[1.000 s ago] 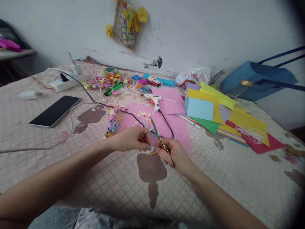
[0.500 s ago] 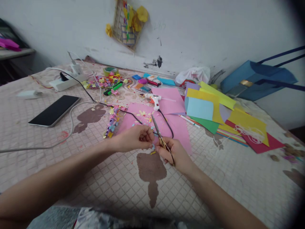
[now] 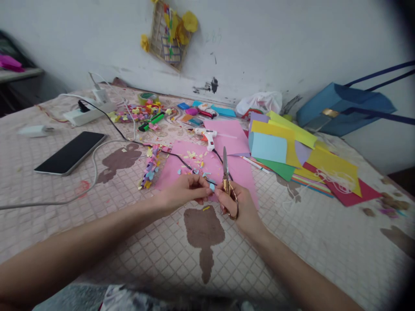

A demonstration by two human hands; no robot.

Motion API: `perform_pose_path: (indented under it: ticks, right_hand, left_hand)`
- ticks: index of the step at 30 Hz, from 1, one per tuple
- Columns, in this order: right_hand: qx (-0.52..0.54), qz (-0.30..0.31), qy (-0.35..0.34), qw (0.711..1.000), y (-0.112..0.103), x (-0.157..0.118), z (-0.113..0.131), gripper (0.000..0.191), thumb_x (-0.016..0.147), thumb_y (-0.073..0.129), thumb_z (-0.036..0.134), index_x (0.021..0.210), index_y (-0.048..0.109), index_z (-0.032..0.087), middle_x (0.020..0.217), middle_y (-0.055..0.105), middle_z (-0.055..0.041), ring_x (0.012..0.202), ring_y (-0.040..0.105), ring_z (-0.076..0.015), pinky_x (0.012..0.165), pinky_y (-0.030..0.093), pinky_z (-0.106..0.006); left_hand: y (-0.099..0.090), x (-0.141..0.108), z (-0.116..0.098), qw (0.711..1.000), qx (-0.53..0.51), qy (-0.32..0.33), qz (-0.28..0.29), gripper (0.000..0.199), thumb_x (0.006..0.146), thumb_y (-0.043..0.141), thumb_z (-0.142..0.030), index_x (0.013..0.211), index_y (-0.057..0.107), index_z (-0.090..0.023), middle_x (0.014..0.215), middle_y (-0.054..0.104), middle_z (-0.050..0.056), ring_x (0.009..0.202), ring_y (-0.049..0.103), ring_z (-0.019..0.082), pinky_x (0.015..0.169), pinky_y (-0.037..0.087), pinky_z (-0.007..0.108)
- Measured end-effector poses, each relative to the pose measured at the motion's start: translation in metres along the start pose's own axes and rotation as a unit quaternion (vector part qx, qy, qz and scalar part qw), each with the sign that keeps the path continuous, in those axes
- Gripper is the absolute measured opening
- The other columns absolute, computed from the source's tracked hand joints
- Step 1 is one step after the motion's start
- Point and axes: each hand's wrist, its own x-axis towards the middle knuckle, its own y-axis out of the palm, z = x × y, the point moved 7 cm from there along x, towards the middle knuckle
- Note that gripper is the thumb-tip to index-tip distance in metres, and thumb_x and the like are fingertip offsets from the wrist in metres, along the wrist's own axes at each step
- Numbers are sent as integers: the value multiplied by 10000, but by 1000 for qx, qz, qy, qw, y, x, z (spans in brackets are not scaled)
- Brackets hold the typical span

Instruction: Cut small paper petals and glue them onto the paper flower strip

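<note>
Between the fingertips of my left hand [image 3: 189,190] is a small light blue paper piece [image 3: 212,187], pinched close to the right fingers. My right hand [image 3: 238,201] is closed around gold-handled scissors [image 3: 226,179], whose blades point away from me and look closed. The right thumb and fingertip come up to the blue piece; whether they touch it I cannot tell. Pink paper [image 3: 241,177] lies just beyond both hands, with small yellow and blue paper scraps [image 3: 193,156] on it. A yellow scrap [image 3: 206,208] rests on the tablecloth below the hands.
A white glue gun [image 3: 210,136] lies on the pink paper, its black cord running behind my hands. Left are a phone [image 3: 70,152], a power strip [image 3: 89,113] and a flower-covered strip [image 3: 151,168]. Coloured sheets [image 3: 269,147] and a blue bag [image 3: 340,108] are on the right.
The scissors have swung more upright in my right hand. The blue piece has turned and shows more of its face between the fingertips. The view has shifted slightly.
</note>
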Motion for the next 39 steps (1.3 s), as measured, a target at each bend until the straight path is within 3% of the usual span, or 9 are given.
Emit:
perform_pose_path:
  ticks: [6, 10, 19, 27, 39]
  right_hand:
    - [25, 35, 2, 999, 5, -1, -2, 260, 794, 535, 409, 716, 507, 162, 470, 404, 69, 399, 366, -63, 390, 297, -183]
    - [55, 97, 12, 994, 2, -4, 0, 364, 834, 457, 496, 717, 512, 156, 474, 378, 66, 410, 341, -62, 401, 285, -186]
    - [-76, 238, 19, 968, -18, -9, 0, 440, 805, 453, 570, 728, 532, 144, 480, 343, 66, 400, 297, -60, 365, 272, -183]
    - [-149, 247, 15, 957, -17, -11, 4, 496, 780, 429, 635, 667, 491, 156, 467, 324, 68, 408, 299, -64, 381, 226, -195]
    - [-165, 252, 17, 953, -25, -11, -6, 433, 812, 428, 585, 691, 485, 173, 489, 306, 67, 415, 290, -70, 373, 234, -191]
  left_hand:
    - [-4, 1, -4, 999, -26, 21, 2, 131, 751, 620, -220, 723, 557, -108, 621, 558, -28, 557, 512, 56, 574, 414, 200]
    - [-14, 2, -12, 998, -50, 38, 7, 145, 757, 627, -226, 742, 545, -107, 670, 621, 8, 616, 571, 77, 623, 452, 220]
    - [-32, 3, -25, 995, -67, 57, 52, 157, 759, 638, -212, 764, 518, -111, 781, 676, 66, 722, 647, 129, 691, 505, 269]
    - [-30, 1, -28, 992, -92, 51, 75, 149, 752, 646, -186, 763, 520, -108, 773, 687, 64, 715, 659, 128, 672, 516, 247]
    - [-31, 0, -30, 991, -103, 46, 74, 138, 748, 646, -169, 754, 520, -112, 760, 687, 56, 702, 655, 118, 664, 510, 237]
